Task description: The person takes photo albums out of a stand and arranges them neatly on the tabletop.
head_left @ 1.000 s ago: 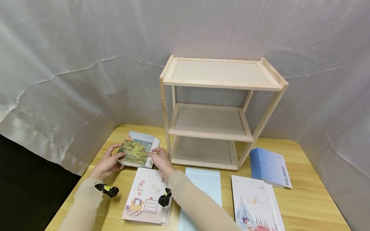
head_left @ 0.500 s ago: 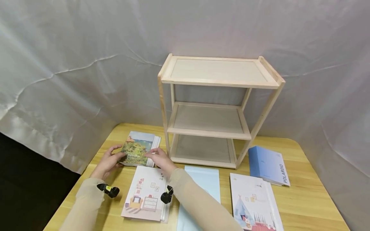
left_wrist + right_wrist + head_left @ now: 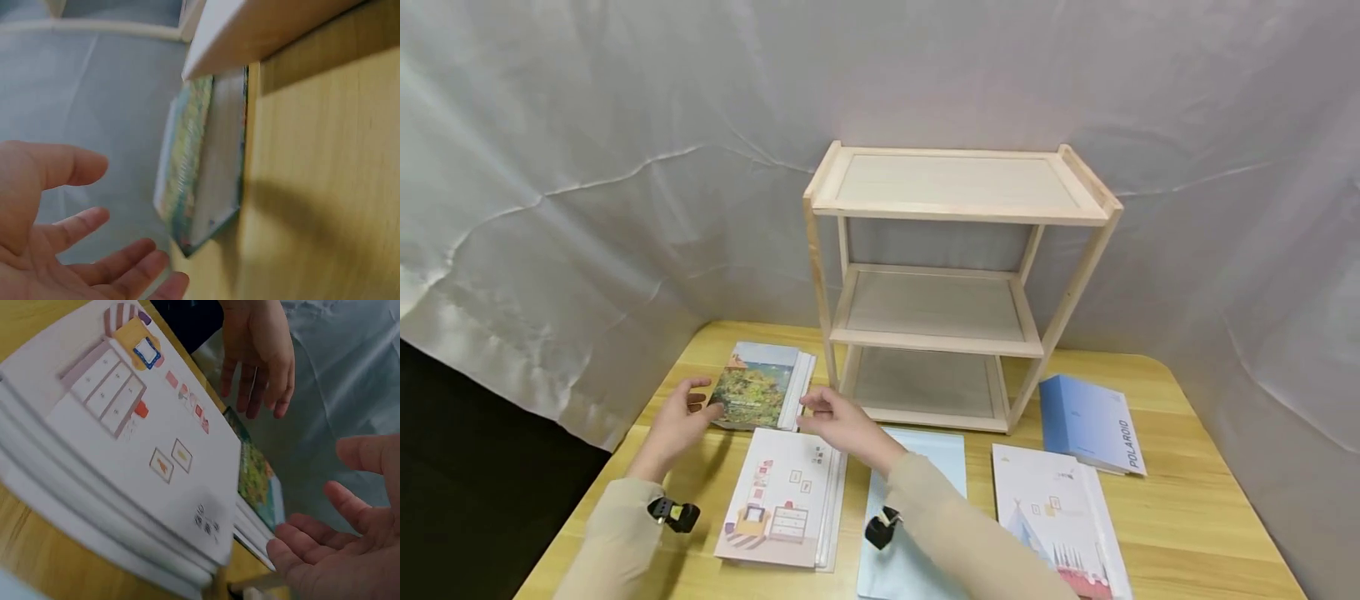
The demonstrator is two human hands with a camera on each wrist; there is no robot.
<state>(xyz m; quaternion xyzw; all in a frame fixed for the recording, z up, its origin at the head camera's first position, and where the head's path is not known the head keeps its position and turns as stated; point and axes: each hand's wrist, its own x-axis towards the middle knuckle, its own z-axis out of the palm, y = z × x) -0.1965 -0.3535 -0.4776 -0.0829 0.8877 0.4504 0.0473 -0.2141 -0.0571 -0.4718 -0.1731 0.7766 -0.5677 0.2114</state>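
A thick album (image 3: 756,385) with a painted seaside landscape on its cover lies flat at the table's back left, clear page edges showing on its right side. My left hand (image 3: 673,425) is at its left edge, fingers spread and loosely bent; the left wrist view shows a gap between these fingers (image 3: 128,265) and the album. Off the album's lower right edge hovers my right hand (image 3: 846,427), relaxed, nothing in its grasp. In front lies a white album (image 3: 778,500) with a drawn armchair and dresser, its thick layered side visible in the right wrist view.
A three-tier wooden shelf (image 3: 936,348) stands at the back middle. Under my right forearm lies a pale blue album (image 3: 910,492). Farther right are a white album (image 3: 1045,500) with a tent drawing and a blue album (image 3: 1093,421) marked POLAROID. Grey curtains (image 3: 700,167) surround the table.
My right hand has come off the landscape album and moved right. My left fingers have loosened and drawn slightly away from its left edge. The album stays almost in place; the head view shifted slightly.
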